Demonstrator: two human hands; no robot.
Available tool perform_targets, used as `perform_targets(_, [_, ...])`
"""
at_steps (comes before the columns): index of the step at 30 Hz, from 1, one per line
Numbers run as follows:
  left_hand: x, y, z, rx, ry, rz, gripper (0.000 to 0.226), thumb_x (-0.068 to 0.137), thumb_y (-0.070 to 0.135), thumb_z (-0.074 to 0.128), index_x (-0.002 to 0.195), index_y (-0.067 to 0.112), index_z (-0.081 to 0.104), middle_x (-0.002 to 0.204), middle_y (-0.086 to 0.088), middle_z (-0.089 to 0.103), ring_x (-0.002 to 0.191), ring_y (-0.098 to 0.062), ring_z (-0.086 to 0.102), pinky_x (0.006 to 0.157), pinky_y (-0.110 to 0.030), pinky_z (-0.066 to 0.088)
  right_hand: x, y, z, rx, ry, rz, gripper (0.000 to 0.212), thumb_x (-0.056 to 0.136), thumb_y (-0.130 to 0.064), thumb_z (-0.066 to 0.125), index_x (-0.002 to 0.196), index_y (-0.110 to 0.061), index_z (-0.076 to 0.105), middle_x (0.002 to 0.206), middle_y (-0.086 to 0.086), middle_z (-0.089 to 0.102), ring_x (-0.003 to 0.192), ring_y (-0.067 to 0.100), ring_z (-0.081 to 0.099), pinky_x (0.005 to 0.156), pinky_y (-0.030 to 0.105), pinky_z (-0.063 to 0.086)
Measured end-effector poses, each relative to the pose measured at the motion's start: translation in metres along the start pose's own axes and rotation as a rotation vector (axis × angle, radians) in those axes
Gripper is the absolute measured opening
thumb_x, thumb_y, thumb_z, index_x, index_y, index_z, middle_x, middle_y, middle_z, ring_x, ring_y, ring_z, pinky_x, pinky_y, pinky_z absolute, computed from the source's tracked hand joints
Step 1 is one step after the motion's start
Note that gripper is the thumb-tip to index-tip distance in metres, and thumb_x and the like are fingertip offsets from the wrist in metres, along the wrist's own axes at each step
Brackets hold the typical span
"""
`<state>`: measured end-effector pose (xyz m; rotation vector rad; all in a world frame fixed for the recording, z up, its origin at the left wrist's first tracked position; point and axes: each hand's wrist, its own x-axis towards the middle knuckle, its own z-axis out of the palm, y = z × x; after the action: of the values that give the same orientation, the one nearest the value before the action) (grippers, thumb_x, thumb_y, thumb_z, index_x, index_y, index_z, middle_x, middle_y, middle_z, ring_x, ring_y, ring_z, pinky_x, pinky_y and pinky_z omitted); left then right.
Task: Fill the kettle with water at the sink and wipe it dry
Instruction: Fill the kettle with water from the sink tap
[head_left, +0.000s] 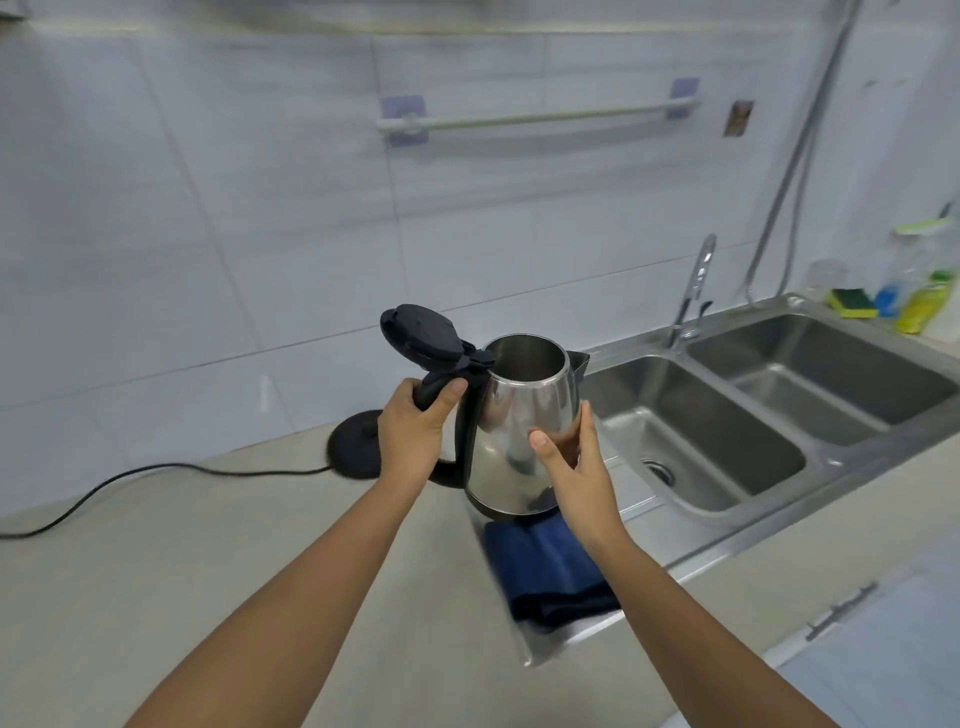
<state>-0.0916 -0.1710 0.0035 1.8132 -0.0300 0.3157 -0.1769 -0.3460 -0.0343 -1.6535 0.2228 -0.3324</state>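
A steel kettle (511, 415) with a black handle is held in the air above the counter, its black lid (423, 332) flipped up and open. My left hand (415, 428) grips the handle. My right hand (571, 457) presses against the kettle's steel side. Just below the kettle, a folded dark blue cloth (545, 571) lies on the sink's drainboard. The double steel sink (831, 452) is to the right, with its tap (693, 291) behind the left basin. The kettle's black base (358, 447) sits on the counter behind my left hand.
A black cord (130, 483) runs left from the base across the beige counter (156, 597). A sponge (852, 304) and bottles (924, 301) stand at the sink's far right corner. A towel rail (535, 117) is fixed on the tiled wall.
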Motion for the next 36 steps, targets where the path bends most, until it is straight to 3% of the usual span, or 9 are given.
perform_targets(4, [0.006, 0.014, 0.065, -0.029, -0.054, 0.017, 0.046, 0.081, 0.059, 0.065, 0.083, 0.014, 0.057, 0.081, -0.002, 0.066, 0.074, -0.014, 0.061, 0.061, -0.022, 0.041, 0.029, 0.004, -0.053, 0.007, 0.052, -0.003, 0.108, 0.068, -0.08, 0.063, 0.154, -0.043, 0.009, 0.139, -0.012, 0.055, 0.131, 0.006, 0.047, 0.11, 0.032, 0.038])
perform_targets(7, [0.008, 0.025, 0.131, -0.041, -0.063, -0.007, 0.047, 0.08, 0.06, 0.066, 0.079, 0.014, 0.055, 0.075, 0.0, 0.062, 0.067, -0.013, 0.056, 0.059, -0.025, 0.04, 0.063, 0.015, -0.11, -0.028, 0.062, 0.021, 0.11, 0.066, -0.083, 0.06, 0.154, -0.044, 0.008, 0.144, -0.015, 0.049, 0.134, 0.005, 0.042, 0.098, 0.015, 0.033])
perform_targets(11, [0.009, 0.03, 0.21, -0.009, -0.061, -0.047, 0.043, 0.081, 0.059, 0.066, 0.074, 0.018, 0.053, 0.072, -0.001, 0.062, 0.066, -0.014, 0.055, 0.057, -0.027, 0.038, 0.1, 0.034, -0.176, -0.037, 0.043, 0.054, 0.108, 0.066, -0.081, 0.062, 0.153, -0.044, 0.01, 0.132, -0.035, 0.049, 0.133, 0.006, 0.043, 0.107, 0.028, 0.035])
perform_targets(14, [0.01, 0.034, 0.259, 0.008, -0.048, -0.084, 0.042, 0.081, 0.057, 0.066, 0.075, 0.017, 0.055, 0.072, 0.0, 0.062, 0.065, -0.013, 0.057, 0.055, -0.024, 0.037, 0.126, 0.044, -0.216, -0.063, 0.013, 0.083, 0.109, 0.069, -0.079, 0.063, 0.155, -0.04, 0.009, 0.149, -0.02, 0.041, 0.137, 0.006, 0.039, 0.112, 0.032, 0.034])
perform_targets(17, [0.011, 0.031, 0.298, 0.007, -0.03, -0.134, 0.044, 0.082, 0.055, 0.067, 0.078, 0.012, 0.057, 0.071, -0.001, 0.063, 0.064, -0.014, 0.057, 0.056, -0.024, 0.043, 0.15, 0.056, -0.248, -0.079, -0.006, 0.118, 0.109, 0.07, -0.077, 0.064, 0.155, -0.037, 0.01, 0.133, -0.028, 0.053, 0.132, 0.004, 0.046, 0.109, 0.03, 0.037])
perform_targets(20, [0.016, 0.028, 0.325, 0.004, -0.02, -0.18, 0.042, 0.082, 0.052, 0.069, 0.071, 0.014, 0.053, 0.064, 0.001, 0.057, 0.061, -0.018, 0.055, 0.059, -0.034, 0.043, 0.17, 0.068, -0.267, -0.117, -0.038, 0.129, 0.102, 0.074, -0.073, 0.064, 0.155, -0.036, 0.014, 0.124, -0.021, 0.062, 0.123, 0.003, 0.053, 0.108, 0.034, 0.041])
perform_targets(23, [0.026, 0.025, 0.344, 0.034, -0.026, -0.181, 0.042, 0.082, 0.051, 0.07, 0.069, 0.016, 0.051, 0.063, 0.004, 0.055, 0.059, -0.013, 0.052, 0.055, -0.028, 0.037, 0.185, 0.077, -0.276, -0.102, -0.051, 0.16, 0.105, 0.073, -0.074, 0.064, 0.155, -0.034, 0.013, 0.133, -0.01, 0.059, 0.127, 0.01, 0.052, 0.11, 0.037, 0.04])
perform_targets(31, [0.049, 0.016, 0.379, 0.078, -0.071, -0.201, 0.045, 0.081, 0.055, 0.068, 0.07, 0.014, 0.052, 0.065, 0.002, 0.055, 0.059, -0.012, 0.051, 0.055, -0.027, 0.035, 0.219, 0.098, -0.287, -0.072, -0.045, 0.208, 0.099, 0.075, -0.07, 0.066, 0.154, -0.035, 0.018, 0.147, -0.006, 0.05, 0.133, 0.013, 0.048, 0.112, 0.044, 0.039])
perform_targets(36, [0.065, 0.008, 0.398, 0.085, -0.069, -0.22, 0.054, 0.082, 0.055, 0.066, 0.077, 0.002, 0.058, 0.068, -0.004, 0.059, 0.064, -0.018, 0.055, 0.057, -0.028, 0.039, 0.244, 0.11, -0.298, -0.093, -0.054, 0.212, 0.082, 0.076, -0.075, 0.06, 0.147, -0.043, 0.032, 0.13, -0.016, 0.061, 0.121, 0.006, 0.057, 0.106, 0.041, 0.046])
